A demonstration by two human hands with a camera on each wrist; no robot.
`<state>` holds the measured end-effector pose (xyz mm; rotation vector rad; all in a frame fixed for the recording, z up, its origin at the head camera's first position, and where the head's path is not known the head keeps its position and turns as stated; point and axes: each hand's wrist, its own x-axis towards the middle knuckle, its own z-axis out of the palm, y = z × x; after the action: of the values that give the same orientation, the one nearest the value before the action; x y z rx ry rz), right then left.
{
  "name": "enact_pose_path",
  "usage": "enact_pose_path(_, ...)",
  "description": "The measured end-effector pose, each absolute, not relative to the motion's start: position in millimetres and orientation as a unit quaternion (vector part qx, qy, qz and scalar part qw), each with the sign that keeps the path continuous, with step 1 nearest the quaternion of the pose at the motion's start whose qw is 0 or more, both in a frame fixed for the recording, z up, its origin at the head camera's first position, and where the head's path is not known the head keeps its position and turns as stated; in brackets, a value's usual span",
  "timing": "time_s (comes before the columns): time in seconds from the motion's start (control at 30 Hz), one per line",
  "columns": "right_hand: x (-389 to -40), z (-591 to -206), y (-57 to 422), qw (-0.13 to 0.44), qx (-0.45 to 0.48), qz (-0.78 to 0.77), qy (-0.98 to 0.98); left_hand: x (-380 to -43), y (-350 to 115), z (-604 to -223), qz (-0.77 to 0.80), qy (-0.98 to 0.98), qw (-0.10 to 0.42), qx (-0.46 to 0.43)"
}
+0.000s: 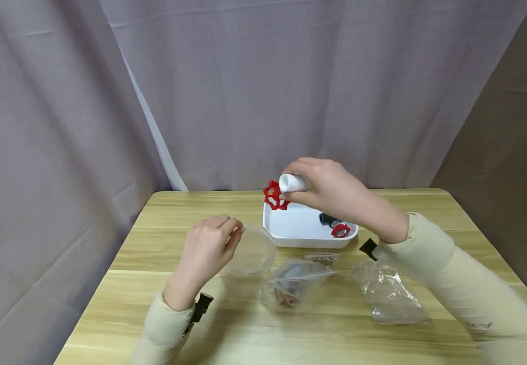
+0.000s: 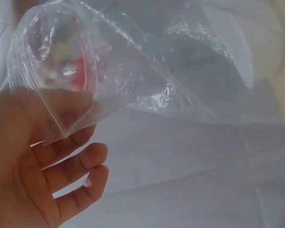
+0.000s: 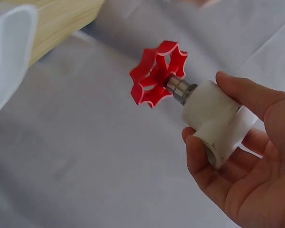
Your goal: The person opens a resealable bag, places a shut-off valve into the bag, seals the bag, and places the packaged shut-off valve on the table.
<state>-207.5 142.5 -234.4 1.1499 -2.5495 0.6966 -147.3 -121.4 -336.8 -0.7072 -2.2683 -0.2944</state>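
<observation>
My right hand (image 1: 336, 185) grips a white valve (image 3: 211, 111) by its pipe body, above the tray's far left corner. Its red handwheel (image 3: 154, 76) and short metal stem point away from the palm. In the head view the valve's round white opening faces left. My left hand (image 1: 205, 248) pinches the edge of a clear zip bag (image 2: 175, 71) between thumb and index finger, while the other fingers curl loosely below. The bag hangs to the right of that hand, left of the tray, and red shows blurred through its plastic in the left wrist view.
A white tray (image 1: 290, 223) holds a smaller dark valve (image 1: 329, 219) with a red handwheel. In front of it lie a filled clear bag (image 1: 297, 279), a small bag of metallic-looking pieces (image 1: 322, 258) and a flat clear bag (image 1: 393, 296). Grey curtains hang behind the wooden table (image 1: 121, 284).
</observation>
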Motion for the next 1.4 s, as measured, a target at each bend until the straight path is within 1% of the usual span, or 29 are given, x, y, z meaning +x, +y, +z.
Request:
enact_pose_path(0.17, -176, -232, 122, 0.202, 0.473, 0.245, -0.822, -148, -123, -328, -0.115, -0.885, 0.372, -0.256)
enact_pose_path(0.33, -160, -235, 106, 0.274, 0.521, 0.216, -0.779, -148, -128, -321, -0.125, -0.882, 0.391, -0.232)
enact_pose_path(0.53, -153, -250, 94, 0.311, 0.545, 0.174, -0.759, -146, -130, -315, -0.133, -0.883, 0.396, -0.215)
enact_pose_path(0.73, -152, -268, 84, 0.353, 0.54, 0.102, -0.757, -145, -130, -315, -0.135, -0.875, 0.411, -0.215)
enact_pose_path(0.9, -152, -277, 81, 0.347, 0.543, 0.07, -0.762, -143, -127, -312, -0.153, -0.863, 0.424, -0.228)
enact_pose_path(1.13, -150, -289, 80, 0.34, 0.537, 0.049, -0.77, -137, -120, -302, -0.165, -0.837, 0.457, -0.252)
enact_pose_path(1.33, -147, -293, 80, 0.307, 0.515, 0.026, -0.8, -132, -115, -300, -0.157, -0.832, 0.456, -0.274)
enact_pose_path(1.4, -146, -294, 80, 0.305, 0.508, 0.029, -0.805, -131, -113, -300, -0.155, -0.832, 0.453, -0.28)
